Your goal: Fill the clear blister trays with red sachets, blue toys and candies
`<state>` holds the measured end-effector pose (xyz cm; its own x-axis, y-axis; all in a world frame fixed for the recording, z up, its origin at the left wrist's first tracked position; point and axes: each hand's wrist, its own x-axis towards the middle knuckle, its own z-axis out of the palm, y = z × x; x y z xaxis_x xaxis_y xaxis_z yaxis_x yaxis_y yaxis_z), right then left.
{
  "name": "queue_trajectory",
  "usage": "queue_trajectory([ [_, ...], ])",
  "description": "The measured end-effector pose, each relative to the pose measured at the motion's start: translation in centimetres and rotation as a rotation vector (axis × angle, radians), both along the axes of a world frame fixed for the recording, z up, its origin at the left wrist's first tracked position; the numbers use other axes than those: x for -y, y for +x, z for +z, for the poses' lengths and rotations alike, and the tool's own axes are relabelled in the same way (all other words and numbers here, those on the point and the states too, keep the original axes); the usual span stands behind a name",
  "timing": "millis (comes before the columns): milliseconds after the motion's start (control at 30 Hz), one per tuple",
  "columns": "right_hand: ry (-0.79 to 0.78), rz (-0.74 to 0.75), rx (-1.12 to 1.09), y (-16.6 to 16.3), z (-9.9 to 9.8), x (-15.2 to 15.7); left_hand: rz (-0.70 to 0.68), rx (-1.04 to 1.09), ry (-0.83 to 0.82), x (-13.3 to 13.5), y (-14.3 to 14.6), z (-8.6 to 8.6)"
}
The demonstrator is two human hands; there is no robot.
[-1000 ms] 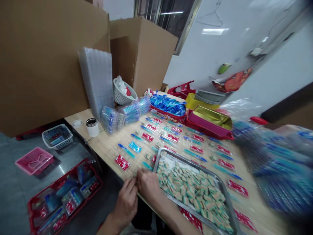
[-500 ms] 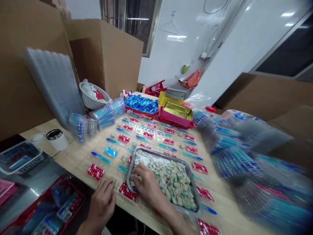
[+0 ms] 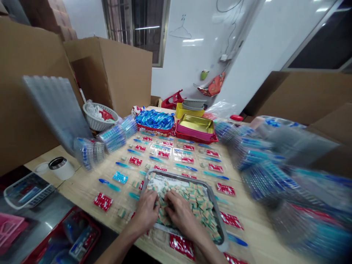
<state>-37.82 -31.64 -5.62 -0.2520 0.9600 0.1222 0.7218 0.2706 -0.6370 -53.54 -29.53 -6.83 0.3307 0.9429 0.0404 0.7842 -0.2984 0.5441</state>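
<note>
Both my hands reach into a metal tray (image 3: 217, 216) heaped with small green, orange and white erasers (image 3: 198, 200). My left hand (image 3: 147, 212) lies over the tray's near left corner, fingers curled down among the erasers. My right hand (image 3: 180, 214) is beside it, fingers bent into the pile. Whether either hand holds an eraser is hidden. Around the tray, rows of red packets (image 3: 103, 201), blue pens (image 3: 110, 185) and clear blister trays (image 3: 162, 148) lie on the wooden table (image 3: 79, 187).
Stacks of filled blister packs (image 3: 112, 138) sit at the left and in a blurred heap (image 3: 275, 172) at the right. A white basket (image 3: 99, 117), a red tray of blue pens (image 3: 155, 120), a pink box (image 3: 196, 128) and cardboard boxes (image 3: 115, 73) stand behind. A red crate (image 3: 68, 234) sits lower left.
My left hand has moved from the table edge into the tray beside my right hand. The view has shifted slightly to the right.
</note>
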Motion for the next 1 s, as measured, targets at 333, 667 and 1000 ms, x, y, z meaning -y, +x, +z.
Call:
queue_trajectory([
  [333,0.044,0.045,-0.156,0.6,-0.9,0.2,0.032,0.204,-0.105,-0.1,0.5,0.0],
  [667,-0.060,-0.040,-0.171,1.1,-0.2,0.1,0.070,0.203,-0.110,-0.3,-0.4,1.3],
  [1000,-0.059,0.066,-0.250,0.0,0.4,1.6,-0.017,0.135,-0.142,1.0,-0.5,2.6],
])
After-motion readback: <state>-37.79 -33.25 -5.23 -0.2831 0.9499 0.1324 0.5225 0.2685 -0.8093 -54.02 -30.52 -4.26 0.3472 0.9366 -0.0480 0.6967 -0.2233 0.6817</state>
